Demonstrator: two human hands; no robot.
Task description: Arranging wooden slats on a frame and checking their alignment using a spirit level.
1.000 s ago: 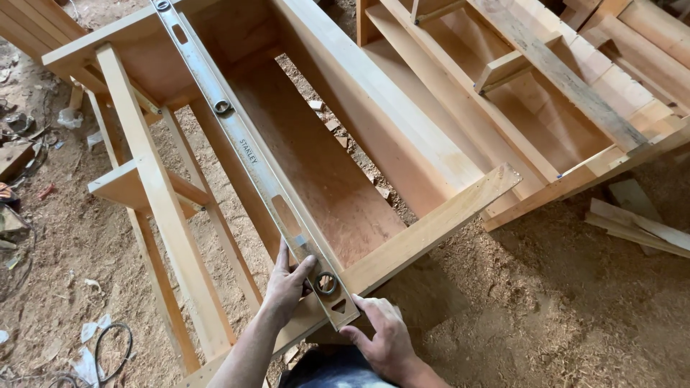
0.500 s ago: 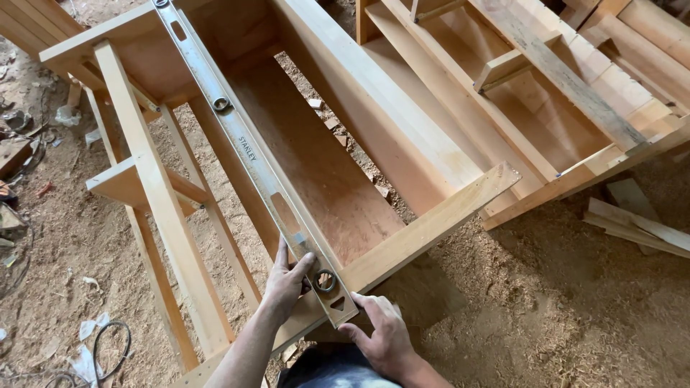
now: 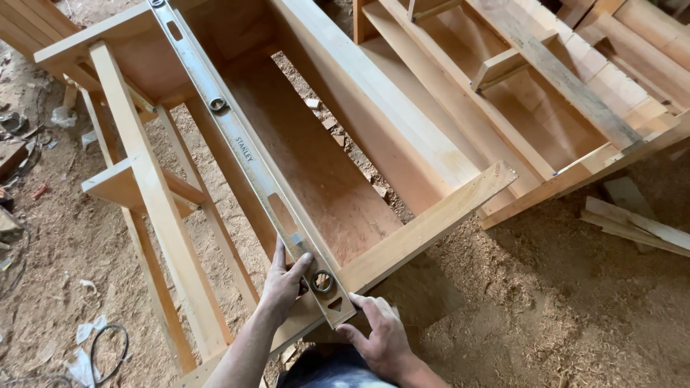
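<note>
On the level (image 3: 244, 154) — both hands (image 3: 284, 284), flat.

No packages, signs or screens, only a small dark printed marking (image 3: 244, 149) midway along the long grey metal spirit level (image 3: 237, 140), possibly stamped rather than a label

A woodworking shop: sawdust (image 3: 575, 316) covers the dirt floor, unfinished wooden frames (image 3: 402, 136) lie about, offcuts (image 3: 640, 223) at 3 o'clock, a level (image 3: 251, 158) on one frame.
</note>
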